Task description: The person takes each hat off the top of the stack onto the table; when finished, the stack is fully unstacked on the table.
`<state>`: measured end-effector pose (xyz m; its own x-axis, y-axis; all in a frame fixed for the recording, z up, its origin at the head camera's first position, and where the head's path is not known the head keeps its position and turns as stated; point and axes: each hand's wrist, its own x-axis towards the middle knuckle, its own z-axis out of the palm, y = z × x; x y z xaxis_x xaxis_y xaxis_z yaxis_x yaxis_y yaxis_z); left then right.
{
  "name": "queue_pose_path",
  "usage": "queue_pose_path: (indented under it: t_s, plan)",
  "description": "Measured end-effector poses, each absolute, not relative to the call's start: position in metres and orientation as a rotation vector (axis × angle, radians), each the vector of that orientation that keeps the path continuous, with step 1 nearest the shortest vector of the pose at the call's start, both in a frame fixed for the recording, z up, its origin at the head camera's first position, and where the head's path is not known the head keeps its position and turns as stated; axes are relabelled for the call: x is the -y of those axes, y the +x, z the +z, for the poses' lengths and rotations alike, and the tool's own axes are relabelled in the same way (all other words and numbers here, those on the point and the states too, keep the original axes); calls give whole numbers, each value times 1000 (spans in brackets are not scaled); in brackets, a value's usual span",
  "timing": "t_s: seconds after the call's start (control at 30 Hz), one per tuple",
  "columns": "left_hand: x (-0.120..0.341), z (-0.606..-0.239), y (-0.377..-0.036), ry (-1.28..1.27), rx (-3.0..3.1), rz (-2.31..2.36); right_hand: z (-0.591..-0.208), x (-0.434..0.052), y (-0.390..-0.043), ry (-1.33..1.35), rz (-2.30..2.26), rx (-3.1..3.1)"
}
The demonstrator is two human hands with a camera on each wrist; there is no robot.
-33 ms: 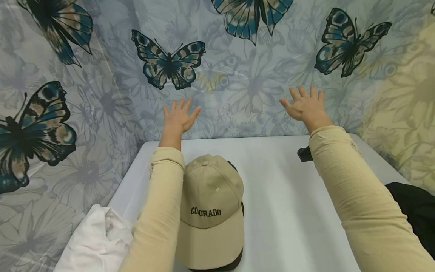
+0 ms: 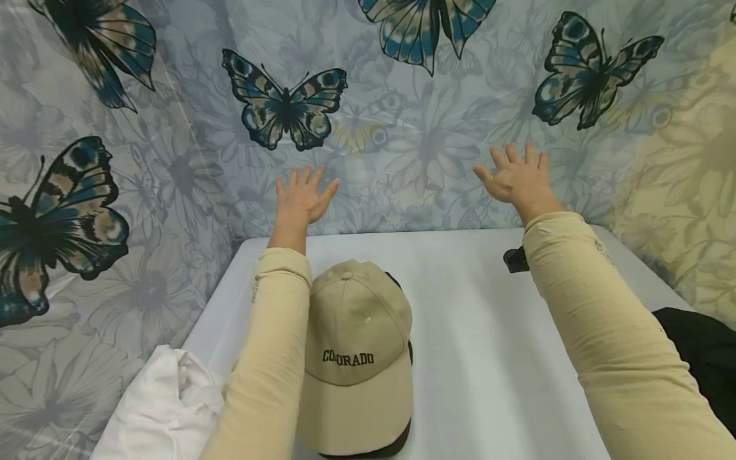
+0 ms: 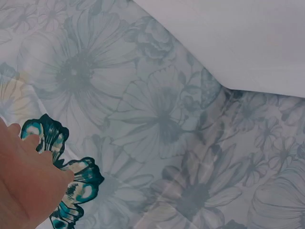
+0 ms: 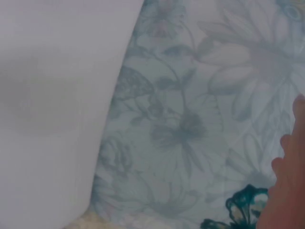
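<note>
Both hands are raised with fingers spread and hold nothing: the left hand point(image 2: 301, 195) and the right hand point(image 2: 517, 179) reach toward the butterfly curtain point(image 2: 402, 128) at the far edge of the white table point(image 2: 477, 332). Nearest them is a tan cap point(image 2: 356, 358), lying on the table just beside the left sleeve point(image 2: 264, 358), well behind the left hand and nearer the person, touched by neither hand
</note>
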<state>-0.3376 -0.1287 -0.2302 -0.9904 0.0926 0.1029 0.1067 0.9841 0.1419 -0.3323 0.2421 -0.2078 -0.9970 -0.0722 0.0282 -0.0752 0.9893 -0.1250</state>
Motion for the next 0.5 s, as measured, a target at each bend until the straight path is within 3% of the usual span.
queue_pose_path:
  t_s: [0.5]
  plan:
    - [154, -219, -339, -193, 3032, -217, -200, -247, -334, 209, 510, 2998]
